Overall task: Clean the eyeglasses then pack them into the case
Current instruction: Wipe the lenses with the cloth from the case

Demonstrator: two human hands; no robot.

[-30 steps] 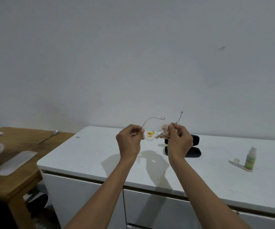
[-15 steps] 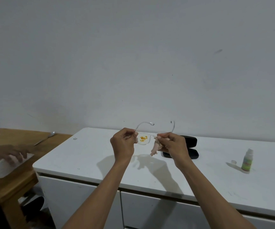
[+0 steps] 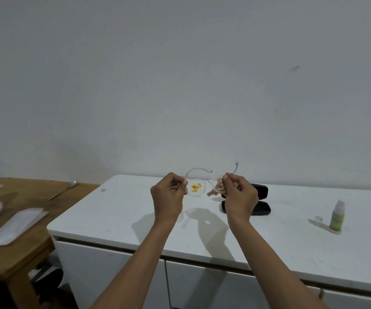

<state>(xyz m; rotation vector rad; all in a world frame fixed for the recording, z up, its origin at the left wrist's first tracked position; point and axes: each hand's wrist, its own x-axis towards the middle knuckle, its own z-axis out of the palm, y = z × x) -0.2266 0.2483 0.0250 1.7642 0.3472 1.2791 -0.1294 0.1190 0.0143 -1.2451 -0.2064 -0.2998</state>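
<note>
Above case (image 3: 259, 208), eyeglasses (image 3: 196, 188) held (stained).

You are holding clear, colourless plastic eyeglasses (image 3: 199, 182); their left lens carries a bright orange-yellow smear (image 3: 196, 186). The crumpled cloth (image 3: 218, 188) against the other lens is pale pink. Behind your hands lies a plain glossy black oblong case (image 3: 259, 199). The small dropper bottle (image 3: 337, 216) has a white top and a light green label. Your cabinet top (image 3: 117, 210) is white, the side table (image 3: 27, 195) warm brown wood, the wall (image 3: 180, 74) plain grey-white.
</note>
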